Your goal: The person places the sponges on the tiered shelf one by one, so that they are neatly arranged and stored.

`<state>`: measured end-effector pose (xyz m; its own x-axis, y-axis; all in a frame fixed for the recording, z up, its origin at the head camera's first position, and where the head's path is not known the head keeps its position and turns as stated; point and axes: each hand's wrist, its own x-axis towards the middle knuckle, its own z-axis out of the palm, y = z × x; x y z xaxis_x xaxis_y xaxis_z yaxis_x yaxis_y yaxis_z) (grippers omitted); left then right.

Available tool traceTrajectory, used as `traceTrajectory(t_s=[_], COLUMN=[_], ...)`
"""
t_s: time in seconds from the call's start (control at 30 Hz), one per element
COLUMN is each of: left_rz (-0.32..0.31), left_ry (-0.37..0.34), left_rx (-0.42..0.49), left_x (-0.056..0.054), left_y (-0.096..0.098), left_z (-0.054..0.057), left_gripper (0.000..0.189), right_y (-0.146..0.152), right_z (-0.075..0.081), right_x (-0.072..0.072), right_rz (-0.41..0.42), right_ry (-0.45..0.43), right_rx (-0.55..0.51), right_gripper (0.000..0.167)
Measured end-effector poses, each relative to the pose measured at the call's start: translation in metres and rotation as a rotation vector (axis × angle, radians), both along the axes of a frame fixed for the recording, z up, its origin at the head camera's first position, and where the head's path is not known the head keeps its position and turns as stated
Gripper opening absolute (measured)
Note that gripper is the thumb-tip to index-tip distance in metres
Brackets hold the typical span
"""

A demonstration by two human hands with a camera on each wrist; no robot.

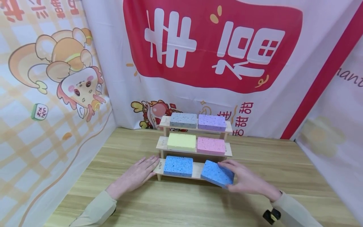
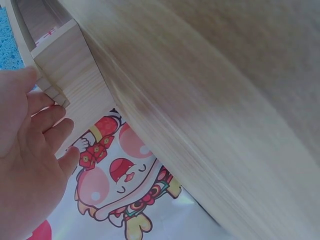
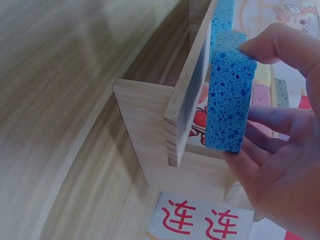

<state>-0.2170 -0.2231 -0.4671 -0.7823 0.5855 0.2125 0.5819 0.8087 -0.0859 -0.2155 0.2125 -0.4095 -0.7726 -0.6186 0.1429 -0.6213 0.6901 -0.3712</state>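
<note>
A three-tier wooden rack (image 1: 162, 143) carries colored sponges. My right hand (image 1: 245, 179) grips a blue sponge (image 1: 216, 174) by its right side, thumb and fingers on opposite edges. This sponge sits tilted at the right of the lowest shelf; in the right wrist view, the held blue sponge (image 3: 230, 95) stands out past the shelf edge. At the rack's left end, my left hand (image 1: 141, 171) rests with extended fingers touching the lowest shelf. Another blue sponge (image 1: 178, 165) lies beside that hand on the same shelf.
The middle shelf bears a yellow sponge (image 1: 181, 142) and a pink sponge (image 1: 211, 145). On top lie a grey sponge (image 1: 183, 120) and a purple sponge (image 1: 212, 122). Printed cloth (image 1: 113, 56) hangs behind and beside the wooden table (image 1: 181, 205).
</note>
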Motion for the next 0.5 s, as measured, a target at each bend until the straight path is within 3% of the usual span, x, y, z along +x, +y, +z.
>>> traceTrajectory(t_s=[0.33,0.5], left_rz=[-0.007,-0.005], left_ry=[0.028,0.007], left_rx=[0.011,0.011], left_x=[0.001,0.001], left_y=[0.000,0.000], left_z=[-0.001,0.000], left_gripper=[0.056,0.056], right_y=[-0.011,-0.015], right_z=[-0.003,-0.006], right_x=[-0.015,-0.020], right_rz=[0.057,0.068], right_ry=[-0.050,-0.097], right_rx=[-0.008,-0.014], right_gripper=[0.074,0.075])
